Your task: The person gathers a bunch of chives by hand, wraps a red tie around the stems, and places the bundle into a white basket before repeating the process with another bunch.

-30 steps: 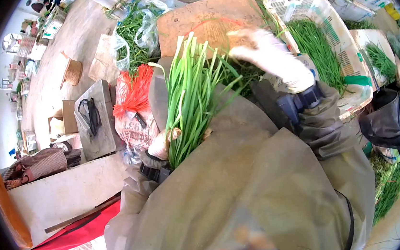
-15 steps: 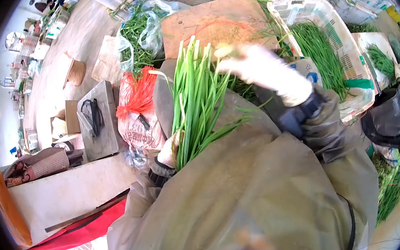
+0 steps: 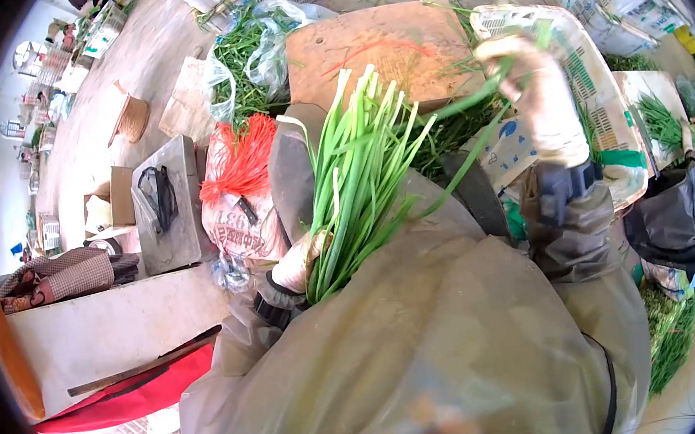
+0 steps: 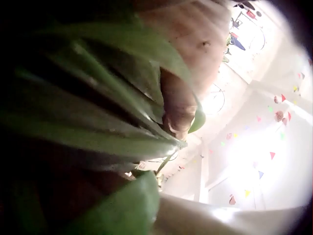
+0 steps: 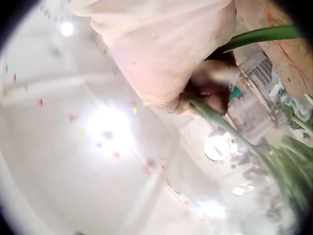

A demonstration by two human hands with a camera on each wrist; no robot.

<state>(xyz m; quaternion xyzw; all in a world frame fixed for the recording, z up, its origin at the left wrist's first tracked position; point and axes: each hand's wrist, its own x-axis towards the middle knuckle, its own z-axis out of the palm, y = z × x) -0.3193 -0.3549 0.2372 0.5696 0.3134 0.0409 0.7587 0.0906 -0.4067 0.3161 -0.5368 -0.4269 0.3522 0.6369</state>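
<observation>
A thick bunch of long green stalks (image 3: 352, 175) leans over the lap in the head view, pale ends upward. The left hand (image 3: 303, 261) grips its lower part; in the left wrist view, fingers (image 4: 178, 105) curl beside the broad leaves (image 4: 93, 132). Up and to the right of the bunch, the right hand (image 3: 538, 90), in a pale glove and blurred, pinches a few green leaves (image 3: 470, 103) that trail toward the bunch. The right wrist view shows the gloved hand (image 5: 166, 54) with a green stalk (image 5: 220, 120) coming out between its curled fingers.
A brown board (image 3: 381, 42) lies ahead, with loose greens (image 3: 460, 129) at its near right edge. A white crate (image 3: 623, 119) of greens stands right. Left are a plastic bag of greens (image 3: 245, 64), red strings (image 3: 238, 162) on a sack and a grey slab (image 3: 178, 233).
The right hand has moved right, away from the top of the bunch, and now draws a few leaves out with it. The left hand still grips the bunch, which leans slightly more to the right.
</observation>
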